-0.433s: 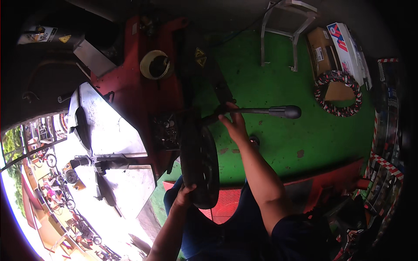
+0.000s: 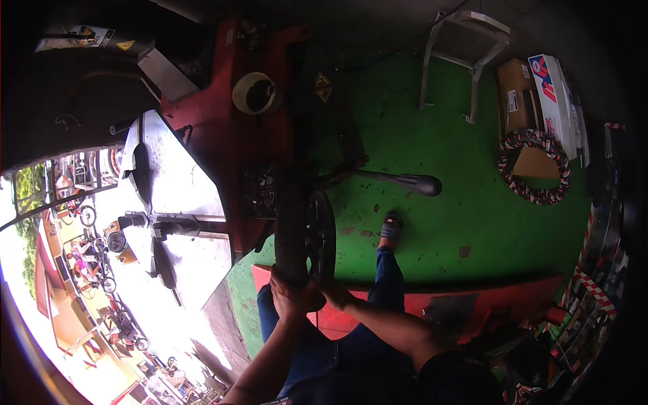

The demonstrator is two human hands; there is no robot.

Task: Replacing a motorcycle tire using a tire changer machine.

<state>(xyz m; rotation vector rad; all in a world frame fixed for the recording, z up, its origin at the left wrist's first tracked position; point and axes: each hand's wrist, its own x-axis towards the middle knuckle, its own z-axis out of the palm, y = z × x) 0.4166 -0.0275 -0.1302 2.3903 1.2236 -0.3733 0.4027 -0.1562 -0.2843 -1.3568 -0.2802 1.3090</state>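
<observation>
A black wheel with its tyre (image 2: 291, 236) stands upright in front of me, beside the red tyre changing machine (image 2: 243, 148). Spokes of its dark rim show on the right side. My left hand (image 2: 290, 297) is wrapped round the near end of the tyre. Against the rim's lower right edge, my right hand (image 2: 333, 294) is closed on the wheel, its fingers partly hidden. Beyond the wheel, a lever with a thick black grip (image 2: 420, 184) sticks out to the right, touched by neither hand.
Left of the wheel lies the machine's shiny turntable (image 2: 189, 196) with clamps. A pale cup (image 2: 254, 93) sits on the machine. A metal stand (image 2: 472, 64), cartons (image 2: 516, 101) and a wrapped tyre (image 2: 533, 167) occupy the far right. My sandalled foot (image 2: 390, 228) is on the green floor.
My right hand has let go of the lever's arm and come back to the wheel's near end. The lever has swung slightly left. The wheel has turned, showing more of its rim.
</observation>
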